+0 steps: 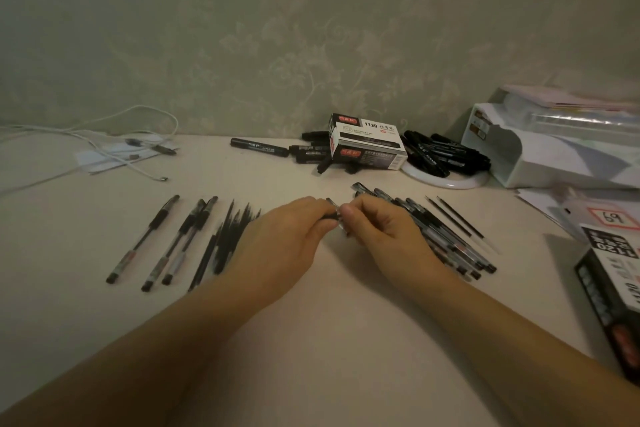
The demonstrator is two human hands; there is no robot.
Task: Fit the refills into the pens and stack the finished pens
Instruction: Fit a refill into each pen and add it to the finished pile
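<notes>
A black-gripped clear plastic pen (333,212) sits between the two hands at the middle of the pale table (329,315), raised a little off the surface. The left hand (289,232) has its fingers curled around the pen's dark grip end, and the right hand (375,224) pinches the clear end between thumb and fingertips; the two hands nearly touch.

To the left lie three finished pens with black caps and grips (166,243), side by side and slanted, with a loose bundle of thin black refills (225,236) just right of them, partly hidden by the left hand. To the right, behind the right hand, is a heap of similar clear-barrelled pens (446,239), and just beyond it two more slim black refills (457,218) lie apart from the heap.

Farther back, a black-and-white cardboard marker box (367,146) printed 1120 rests among thick black markers (443,152), some lying on a white round plate (446,178). A white plastic organiser tray (540,149) stands at the far right, another black box (613,284) at the near right edge, and white cables (86,139) lie at the far left.
</notes>
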